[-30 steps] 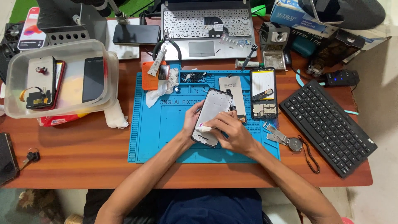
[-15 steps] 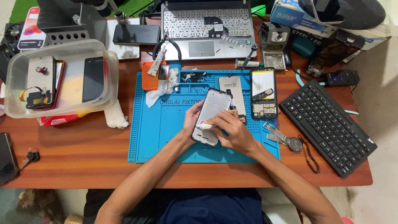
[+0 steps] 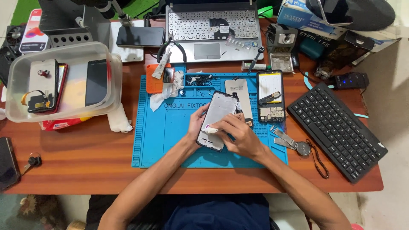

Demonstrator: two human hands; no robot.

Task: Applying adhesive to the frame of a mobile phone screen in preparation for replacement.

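Note:
A phone frame (image 3: 218, 114) with its pale grey inner side up lies tilted over the blue repair mat (image 3: 166, 132). My left hand (image 3: 195, 124) grips its left edge. My right hand (image 3: 237, 134) presses a small white wad (image 3: 211, 130) against the frame's lower part. An opened phone body (image 3: 271, 96) with its circuit board showing and a flat grey part (image 3: 239, 94) lie on the mat just right of the frame.
A clear plastic tub (image 3: 64, 85) of phones sits at left, a laptop (image 3: 213, 30) at the back, a black keyboard (image 3: 336, 130) at right. Pliers (image 3: 169, 46), an orange pad (image 3: 154, 78), white tissue (image 3: 119, 121) and a wristwatch (image 3: 298, 145) lie around the mat.
My right hand has shifted slightly along the lower part of the frame with the white wad. The left hand keeps its hold.

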